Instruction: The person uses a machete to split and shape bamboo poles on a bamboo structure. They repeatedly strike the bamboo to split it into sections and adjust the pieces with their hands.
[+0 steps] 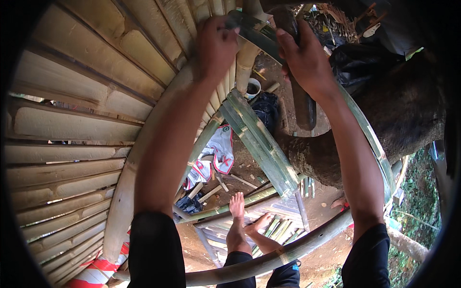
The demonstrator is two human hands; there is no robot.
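Observation:
At the top of the head view, my left hand is closed at the end of a split green bamboo strip, its fingertips pressed against it. Anything small between those fingertips is not visible. My right hand is wrapped round the dark handle of a hammer. The handle's end hangs below the fist, and the dark head is partly cut off at the upper edge. The curved strip passes behind my right hand. Under my hands stands a pale bamboo post, beside a bamboo slat wall with a thick curved rail.
Flat green bamboo slats cross below, over a slatted platform where bare feet rest. A curved bamboo pole spans the front. At right lies a thick trunk. A bucket, black plastic and a white sack lie lower.

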